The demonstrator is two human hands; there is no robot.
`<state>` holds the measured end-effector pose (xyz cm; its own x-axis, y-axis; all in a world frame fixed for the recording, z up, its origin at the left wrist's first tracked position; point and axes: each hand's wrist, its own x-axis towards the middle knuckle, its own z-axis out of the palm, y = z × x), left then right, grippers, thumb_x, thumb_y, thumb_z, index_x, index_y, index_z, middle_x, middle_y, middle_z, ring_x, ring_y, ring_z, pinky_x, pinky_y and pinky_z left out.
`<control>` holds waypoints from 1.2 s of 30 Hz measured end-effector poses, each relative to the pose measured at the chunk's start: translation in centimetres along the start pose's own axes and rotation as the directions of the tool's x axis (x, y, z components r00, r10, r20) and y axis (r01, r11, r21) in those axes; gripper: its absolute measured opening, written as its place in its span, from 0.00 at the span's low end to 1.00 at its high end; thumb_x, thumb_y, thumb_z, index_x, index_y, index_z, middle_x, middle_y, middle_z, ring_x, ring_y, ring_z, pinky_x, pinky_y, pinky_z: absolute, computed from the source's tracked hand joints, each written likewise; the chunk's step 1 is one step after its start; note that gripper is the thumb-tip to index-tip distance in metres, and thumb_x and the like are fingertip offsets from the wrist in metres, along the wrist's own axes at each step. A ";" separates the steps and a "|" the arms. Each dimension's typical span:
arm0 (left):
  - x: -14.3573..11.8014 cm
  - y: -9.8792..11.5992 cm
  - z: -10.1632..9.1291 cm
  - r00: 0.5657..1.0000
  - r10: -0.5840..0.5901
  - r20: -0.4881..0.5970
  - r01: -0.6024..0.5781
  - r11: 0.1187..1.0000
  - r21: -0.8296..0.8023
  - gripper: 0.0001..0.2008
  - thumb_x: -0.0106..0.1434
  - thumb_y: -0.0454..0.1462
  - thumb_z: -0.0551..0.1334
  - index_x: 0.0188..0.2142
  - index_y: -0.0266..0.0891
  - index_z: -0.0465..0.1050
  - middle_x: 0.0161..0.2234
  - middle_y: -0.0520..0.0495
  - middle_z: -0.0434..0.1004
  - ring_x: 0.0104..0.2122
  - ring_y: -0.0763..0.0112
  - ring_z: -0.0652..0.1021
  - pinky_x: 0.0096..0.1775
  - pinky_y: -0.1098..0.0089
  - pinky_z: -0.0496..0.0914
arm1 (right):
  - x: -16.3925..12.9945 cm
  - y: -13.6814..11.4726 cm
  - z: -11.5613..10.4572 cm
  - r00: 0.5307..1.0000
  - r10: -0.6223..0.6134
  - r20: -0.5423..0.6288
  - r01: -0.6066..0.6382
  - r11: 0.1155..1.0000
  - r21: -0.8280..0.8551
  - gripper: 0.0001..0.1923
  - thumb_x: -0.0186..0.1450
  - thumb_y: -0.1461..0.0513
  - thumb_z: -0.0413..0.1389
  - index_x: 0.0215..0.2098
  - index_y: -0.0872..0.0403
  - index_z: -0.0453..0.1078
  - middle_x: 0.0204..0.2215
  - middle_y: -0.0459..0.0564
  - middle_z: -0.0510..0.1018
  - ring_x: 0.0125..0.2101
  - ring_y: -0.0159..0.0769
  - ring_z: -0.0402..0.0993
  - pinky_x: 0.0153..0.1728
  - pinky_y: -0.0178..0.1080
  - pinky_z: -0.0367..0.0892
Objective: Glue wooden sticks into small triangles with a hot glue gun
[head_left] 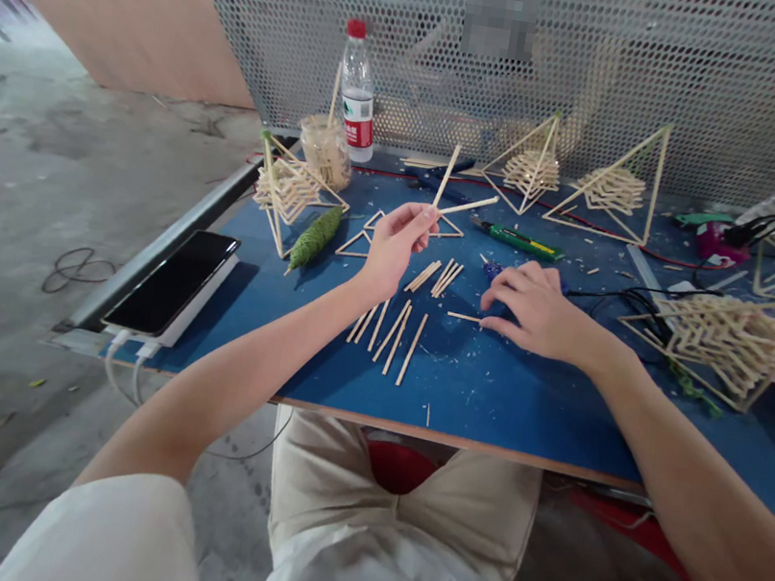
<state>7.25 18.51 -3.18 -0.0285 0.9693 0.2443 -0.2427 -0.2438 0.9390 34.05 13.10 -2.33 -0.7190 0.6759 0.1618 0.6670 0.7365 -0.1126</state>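
My left hand point(404, 240) is closed in a pinch on two thin wooden sticks point(447, 178) that meet at the fingertips and spread apart in a V above the table. My right hand point(527, 304) is lowered over the table with fingers curved and apart. Partly hidden behind its fingers lies a blue tool point(492, 269) with a pale pointed tip. A single loose stick point(463, 316) lies by my right thumb; whether they touch I cannot tell. Between my hands, several short sticks point(392, 330) lie in loose rows. Flat stick triangles point(356, 245) lie behind my left hand.
Stick pyramid frames point(532, 171) stand along the back by a perforated metal screen point(416, 3). A green cutter point(522, 241), a green yarn bundle point(315, 239), a jar point(325, 153) and a water bottle point(358, 102) are on the table. A phone point(174, 283) lies left; black cables point(612, 295) run right.
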 end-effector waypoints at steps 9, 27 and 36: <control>0.1 -0.4 -0.3 0.995 0.086 0.054 -0.087 0.996 0.022 0.12 0.73 0.40 0.69 0.32 0.43 0.77 0.30 0.51 0.78 0.26 0.77 0.70 0.31 0.72 0.68 | -0.1 -0.5 -0.2 0.994 0.110 0.021 -0.112 0.955 0.275 0.13 0.81 0.53 0.49 0.41 0.47 0.70 0.38 0.53 0.82 0.39 0.47 0.75 0.46 0.52 0.68; 0.1 -1.4 -1.0 0.912 0.249 0.326 -0.345 0.896 0.280 0.14 0.72 0.49 0.67 0.37 0.42 0.78 0.32 0.49 0.82 0.32 0.71 0.78 0.35 0.69 0.72 | 0.5 1.9 -1.0 0.676 0.548 -0.492 -0.064 0.710 0.702 0.18 0.67 0.41 0.70 0.36 0.44 0.82 0.36 0.49 0.87 0.33 0.42 0.83 0.41 0.51 0.82; -0.3 -1.1 -1.1 0.846 0.272 0.458 -0.475 0.774 0.418 0.12 0.74 0.47 0.65 0.42 0.41 0.81 0.39 0.48 0.87 0.36 0.72 0.80 0.38 0.68 0.72 | 0.4 1.4 -1.0 0.722 0.549 -0.422 -0.016 0.622 0.783 0.17 0.63 0.42 0.74 0.36 0.44 0.85 0.35 0.47 0.87 0.33 0.40 0.83 0.42 0.49 0.84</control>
<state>6.48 18.49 -4.54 0.3539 0.7391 0.5731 0.2310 -0.6628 0.7122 34.86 14.36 -1.46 -0.0707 0.8807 0.4684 0.2738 0.4687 -0.8398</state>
